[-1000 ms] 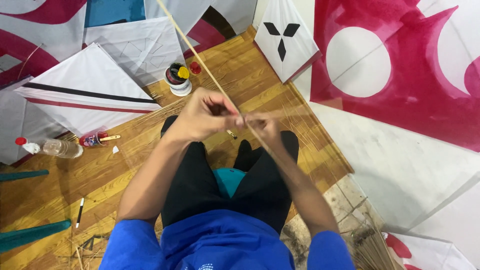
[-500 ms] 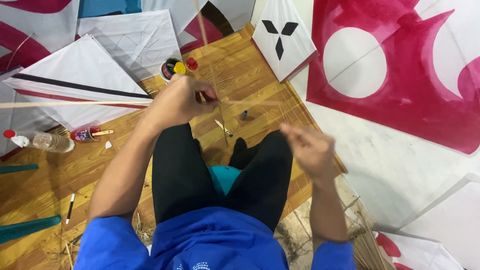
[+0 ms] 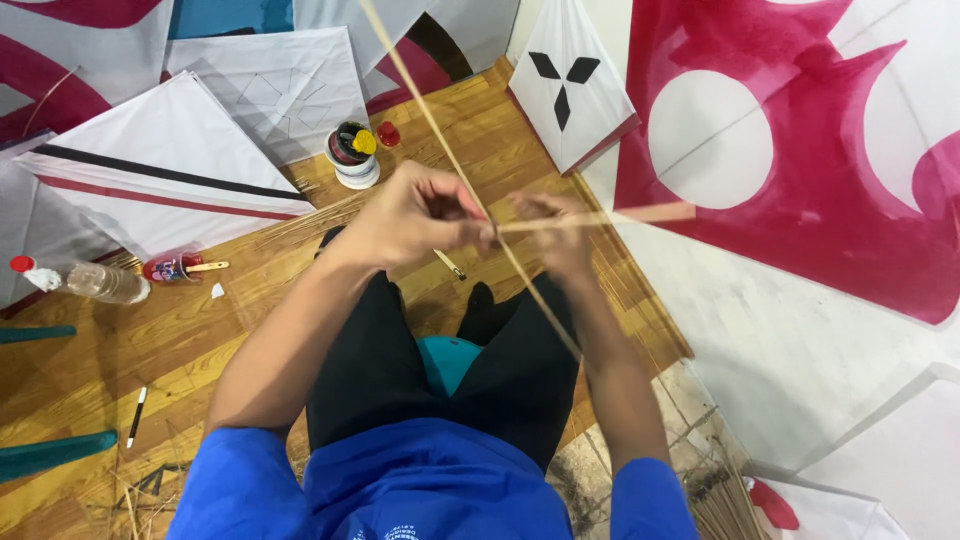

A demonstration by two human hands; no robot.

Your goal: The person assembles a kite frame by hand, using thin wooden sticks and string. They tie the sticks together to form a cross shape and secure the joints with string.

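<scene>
Since half a second ago the right hand [image 3: 560, 235] has swung back in from the 4 o'clock side and now sits just beside the left hand [image 3: 420, 215], both raised over the lap. Between them two thin bamboo sticks cross. One long stick [image 3: 420, 105] runs from 12 o'clock at the top edge down through the fists toward 5 o'clock, ending over the right knee. A shorter, flatter stick [image 3: 600, 216] points out toward 3 o'clock from where the hands meet. Left fingers are curled and pressed together, pinching the long stick at the crossing; right fingers are closed around the inner end of the short stick.

At 11 o'clock from the hands a white tub [image 3: 352, 160] with red and yellow caps stands on the wooden floor [image 3: 250, 300]. Farther out at 9 o'clock lie a small red cup [image 3: 172, 268] and a clear plastic bottle [image 3: 90, 282]. White kites [image 3: 150, 170] are spread at 10 o'clock, and a large pink-and-white kite [image 3: 800, 170] fills the 2 o'clock side.
</scene>
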